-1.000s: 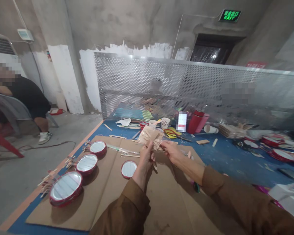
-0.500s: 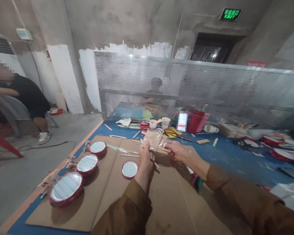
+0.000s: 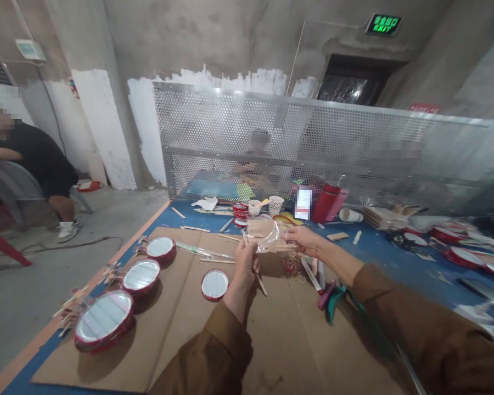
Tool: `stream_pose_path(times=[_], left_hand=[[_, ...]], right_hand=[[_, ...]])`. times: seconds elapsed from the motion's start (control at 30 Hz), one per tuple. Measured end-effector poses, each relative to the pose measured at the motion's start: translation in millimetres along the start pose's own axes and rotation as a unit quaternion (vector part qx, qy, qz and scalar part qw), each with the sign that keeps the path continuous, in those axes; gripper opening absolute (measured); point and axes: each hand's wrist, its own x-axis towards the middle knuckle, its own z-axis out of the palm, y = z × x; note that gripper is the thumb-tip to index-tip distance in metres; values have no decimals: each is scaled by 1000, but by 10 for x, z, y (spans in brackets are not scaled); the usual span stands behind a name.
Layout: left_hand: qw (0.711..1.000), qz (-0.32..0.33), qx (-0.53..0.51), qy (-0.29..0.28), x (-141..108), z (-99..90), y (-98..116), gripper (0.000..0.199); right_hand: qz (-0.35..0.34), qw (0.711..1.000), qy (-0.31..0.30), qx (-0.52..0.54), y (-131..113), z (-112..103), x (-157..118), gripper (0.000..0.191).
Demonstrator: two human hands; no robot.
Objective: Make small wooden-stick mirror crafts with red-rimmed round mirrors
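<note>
A clear plastic bag (image 3: pixel 267 236) with thin wooden pieces inside is held up over the cardboard. Closed on its left end is my left hand (image 3: pixel 246 260), which also has a thin wooden stick (image 3: pixel 262 284) poking out below it. My right hand (image 3: pixel 307 241) pinches the bag's right end. Under the hands, rubber bands (image 3: pixel 294 264) lie in a small heap beside a white marker (image 3: pixel 312 277). A small round red-rimmed drum (image 3: pixel 214 285) sits left of my left forearm. Three more drums, one large (image 3: pixel 104 320), stand along the cardboard's left side with sticks at their edges.
Scissors with teal and purple handles (image 3: pixel 332 299) lie beneath my right forearm. At the back stand paper cups (image 3: pixel 275 205), a phone (image 3: pixel 303 204) and a red bottle (image 3: pixel 326 203), before a perforated metal screen (image 3: pixel 214 137). A person (image 3: pixel 33 159) sits at far left.
The bag has turned and spread out flatter between my hands, moving slightly right. My right hand has shifted a little right and up, and the view has swung slightly.
</note>
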Motion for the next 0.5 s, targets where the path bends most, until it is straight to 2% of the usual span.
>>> stream_pose_path(times=[0.13,0.23,0.37,0.5], left_hand=[[999,-6,24,-24,-32,8,-12,49],[998,16,47,-29,-53,15,-55,53],[996,43,80,-14,-71,37,-116,48],[996,32,85,1,-54,39,-109,45]], right_hand=[[9,1000,-11,5,-61,-68,55,25],[14,1000,-9,-2,-85,-97,105,25],[19,1000,9,-18,-130,-157,171,26],[30,999,23,-39,-189,-250,180,27]])
